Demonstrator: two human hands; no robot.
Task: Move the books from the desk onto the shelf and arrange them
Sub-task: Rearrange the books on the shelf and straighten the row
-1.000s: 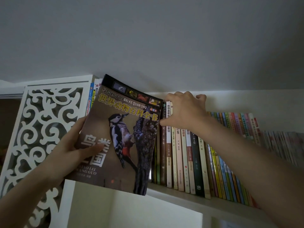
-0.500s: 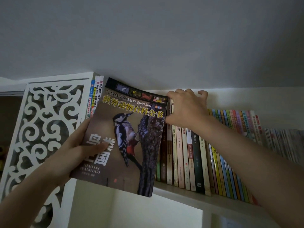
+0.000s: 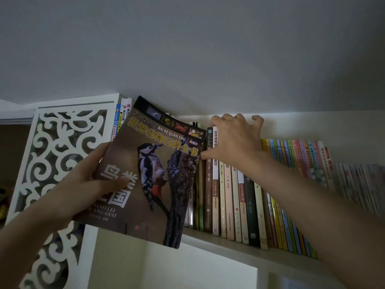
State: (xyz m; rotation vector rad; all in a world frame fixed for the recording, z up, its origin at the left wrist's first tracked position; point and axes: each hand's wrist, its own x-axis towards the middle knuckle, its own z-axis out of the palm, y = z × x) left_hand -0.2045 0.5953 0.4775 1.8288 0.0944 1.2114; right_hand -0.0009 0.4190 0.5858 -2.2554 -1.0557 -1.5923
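Observation:
My left hand [image 3: 83, 184] grips a large brown book with a woodpecker on its cover [image 3: 150, 174], held tilted in front of the left end of the shelf [image 3: 239, 245]. My right hand [image 3: 235, 142] rests on the tops of the upright books in the row [image 3: 233, 197], fingers curled over them and thumb against a spine beside the woodpecker book's right edge. A few taller books [image 3: 123, 115] stand behind the woodpecker book at the left, mostly hidden by it.
A white carved fretwork panel [image 3: 54, 155] forms the shelf's left side. Thin colourful books [image 3: 300, 163] fill the row to the right. The ceiling is close above. Below the shelf there is a white compartment [image 3: 166, 268].
The woodpecker book has moved a little right and up, closer to the row. My right hand stays on the tops of the shelved books, fingers spreading slightly.

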